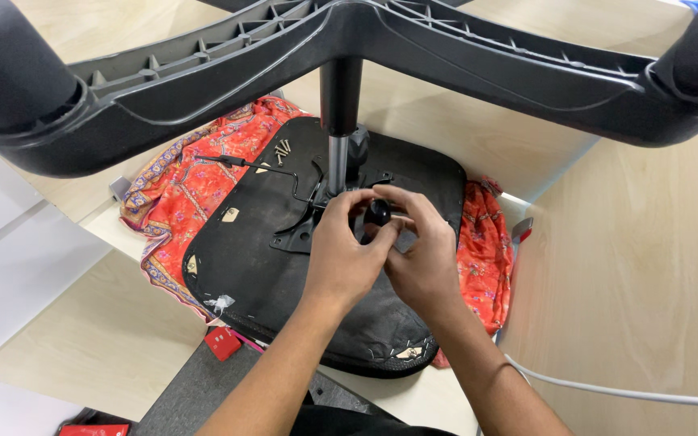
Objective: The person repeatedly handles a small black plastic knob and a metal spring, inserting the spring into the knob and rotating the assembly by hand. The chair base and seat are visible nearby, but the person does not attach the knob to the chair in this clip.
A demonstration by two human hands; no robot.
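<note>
An office chair lies upside down: its black seat underside (268,266) rests on a red patterned cloth (195,186), and the star-shaped wheel base (349,48) fills the top of the view on the gas column (339,121). My left hand (345,254) and my right hand (426,254) meet just below the column, over the metal mechanism plate (296,234). Both sets of fingers close around a small black round knob (378,211). A thin black lever rod (276,171) runs left from the mechanism. Several loose screws (283,150) lie on the seat underside.
The cloth lies on a light wooden table (632,258). A white cable (607,391) crosses the table at the lower right. A small red box (222,342) sits at the seat's near edge, and another red object (94,429) is at the bottom left.
</note>
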